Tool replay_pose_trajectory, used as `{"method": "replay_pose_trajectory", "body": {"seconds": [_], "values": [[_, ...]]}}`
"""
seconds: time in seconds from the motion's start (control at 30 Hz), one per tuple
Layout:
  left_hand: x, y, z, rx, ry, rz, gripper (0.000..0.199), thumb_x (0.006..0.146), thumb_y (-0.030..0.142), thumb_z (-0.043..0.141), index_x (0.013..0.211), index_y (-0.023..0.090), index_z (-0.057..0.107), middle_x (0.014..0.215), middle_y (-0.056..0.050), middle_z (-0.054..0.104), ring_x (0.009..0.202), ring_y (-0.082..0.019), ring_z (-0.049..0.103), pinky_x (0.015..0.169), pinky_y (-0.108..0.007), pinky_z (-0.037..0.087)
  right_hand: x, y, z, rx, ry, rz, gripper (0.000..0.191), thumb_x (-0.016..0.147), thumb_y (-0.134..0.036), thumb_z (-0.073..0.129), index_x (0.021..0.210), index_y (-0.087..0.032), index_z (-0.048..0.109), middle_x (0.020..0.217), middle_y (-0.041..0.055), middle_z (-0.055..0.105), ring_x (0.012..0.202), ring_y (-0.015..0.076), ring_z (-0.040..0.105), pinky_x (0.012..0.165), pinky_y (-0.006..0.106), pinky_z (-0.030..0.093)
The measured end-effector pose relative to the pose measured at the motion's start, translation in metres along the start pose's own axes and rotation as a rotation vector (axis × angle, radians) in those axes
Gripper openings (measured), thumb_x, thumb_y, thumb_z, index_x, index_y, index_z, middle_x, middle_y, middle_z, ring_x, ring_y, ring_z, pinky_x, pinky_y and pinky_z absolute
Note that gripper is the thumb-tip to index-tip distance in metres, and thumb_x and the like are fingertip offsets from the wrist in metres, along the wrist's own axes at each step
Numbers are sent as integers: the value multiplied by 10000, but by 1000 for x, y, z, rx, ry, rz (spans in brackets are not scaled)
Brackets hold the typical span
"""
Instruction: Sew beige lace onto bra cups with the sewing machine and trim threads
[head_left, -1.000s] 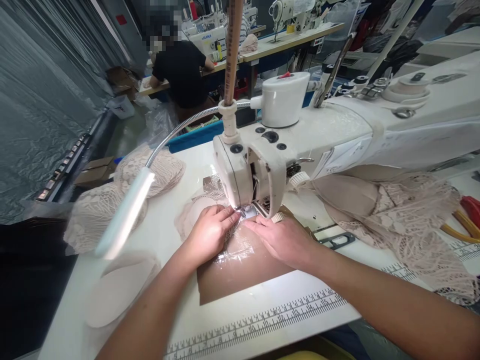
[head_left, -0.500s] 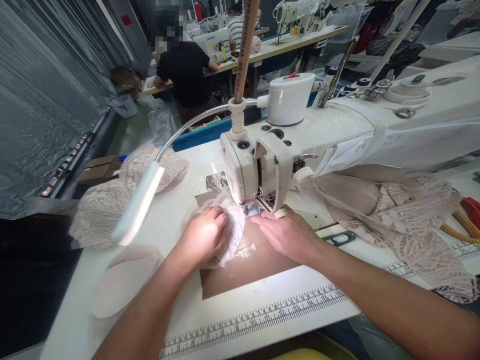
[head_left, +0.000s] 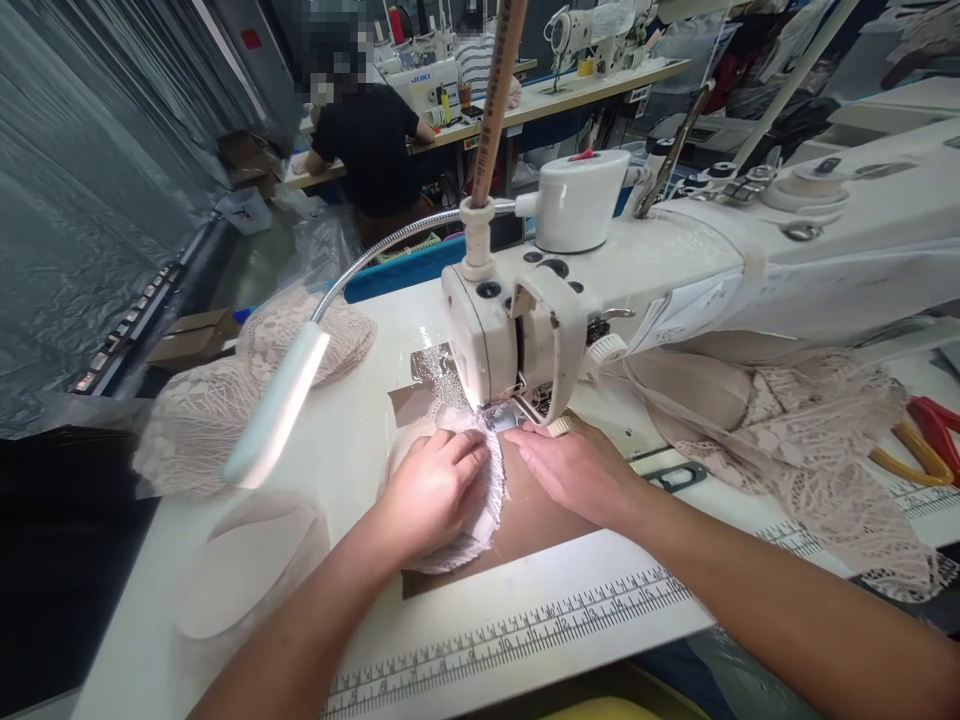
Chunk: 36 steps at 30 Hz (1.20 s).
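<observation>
Beneath the needle area of a white sewing machine (head_left: 480, 320) lies a pale bra cup (head_left: 486, 515) with a frilled, whitish edge. My left hand (head_left: 439, 485) rests over the cup with bent fingers gripping it, so much of the cup is hidden. To the right of the presser foot, my right hand (head_left: 577, 465) lies low on the brown sheet (head_left: 536, 510), fingers stretched toward the foot. Its fingertips are close to the foot, apart from the cup's visible edge. A smooth, pale cup (head_left: 240, 575) lies by my left forearm.
A lit lamp (head_left: 277, 410) on a bendy neck hangs left of the machine. Lace pieces (head_left: 191, 425) are piled behind it. More lace (head_left: 810, 450) and red-and-yellow-handled tool (head_left: 926, 440) lie right. Ruler markings (head_left: 510, 640) run along the front. A co-worker (head_left: 367, 145) sits beyond.
The cup's frilled edge has shifted right and toward me, and it now shows sharply. My left hand has moved slightly right with it. My right hand stays almost in place.
</observation>
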<state>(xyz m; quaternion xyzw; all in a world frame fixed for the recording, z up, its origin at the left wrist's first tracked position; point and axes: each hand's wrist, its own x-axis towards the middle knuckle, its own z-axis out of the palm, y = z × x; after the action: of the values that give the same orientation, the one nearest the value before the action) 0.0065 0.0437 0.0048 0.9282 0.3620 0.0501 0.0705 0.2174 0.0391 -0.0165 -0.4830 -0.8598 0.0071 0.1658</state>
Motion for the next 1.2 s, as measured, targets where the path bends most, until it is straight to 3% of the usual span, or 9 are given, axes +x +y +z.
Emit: {"method": "replay_pose_trajectory", "body": {"seconds": [0.23,0.53,0.67,0.73,0.8,0.93,1.03,1.1,1.2], "values": [[1,-1,-1,-2,-21,17,440,901,340,431,1279,138,532,1352,-84,515,998,-267,503,819,-432,469,0,-5,-3,39,-96,-100,283,872,-128,454,1084,-174,635,840,37,613,690,148,482,578,266,295],[6,-3,3,-2,-36,-36,528,883,391,449,1324,102,489,1392,-108,471,1009,-285,499,876,-452,453,1,-7,1,13,-55,-94,216,870,-129,461,982,-151,644,791,32,581,660,143,434,559,275,252],[4,-4,-7,-7,-14,-57,445,906,355,415,1271,129,533,1338,-99,520,1013,-265,516,871,-408,455,-3,-4,3,86,-21,-115,230,877,-122,443,971,-144,652,777,39,581,657,144,436,577,269,284],[0,-5,-18,20,15,-142,387,927,317,364,1196,133,574,1226,-106,589,976,-241,542,832,-360,461,-7,-4,3,156,-2,-161,243,892,-125,422,968,-146,652,779,42,583,683,148,452,609,269,312],[-4,-8,-30,124,19,-338,369,938,310,319,1070,125,610,1046,-122,640,894,-237,571,742,-335,459,-10,-5,1,225,-13,-236,251,908,-138,401,955,-148,647,774,42,581,715,153,463,646,275,330],[-19,-19,-40,280,-184,-689,362,919,367,322,828,139,588,776,-107,616,678,-243,575,543,-307,358,-14,-12,-3,277,-141,-333,217,927,-209,410,914,-149,618,774,37,576,712,152,450,655,282,324],[-34,-28,-33,17,-170,-688,329,908,380,351,717,176,525,686,-47,565,611,-196,527,533,-281,314,-15,-14,-5,243,-213,-340,189,921,-264,439,898,-159,594,806,37,576,710,154,435,649,287,304],[-43,-30,-25,-384,-10,-696,338,909,424,367,722,182,512,677,-22,553,628,-174,519,563,-269,346,-16,-15,-5,231,-225,-348,174,916,-267,447,907,-166,589,818,36,578,714,156,429,654,292,295],[-47,-25,-14,-1123,211,-760,330,878,480,459,937,176,572,847,-43,633,748,-173,578,667,-271,437,-16,-15,-6,234,-229,-359,182,921,-263,436,927,-167,591,830,38,586,724,159,430,662,295,287]]}}
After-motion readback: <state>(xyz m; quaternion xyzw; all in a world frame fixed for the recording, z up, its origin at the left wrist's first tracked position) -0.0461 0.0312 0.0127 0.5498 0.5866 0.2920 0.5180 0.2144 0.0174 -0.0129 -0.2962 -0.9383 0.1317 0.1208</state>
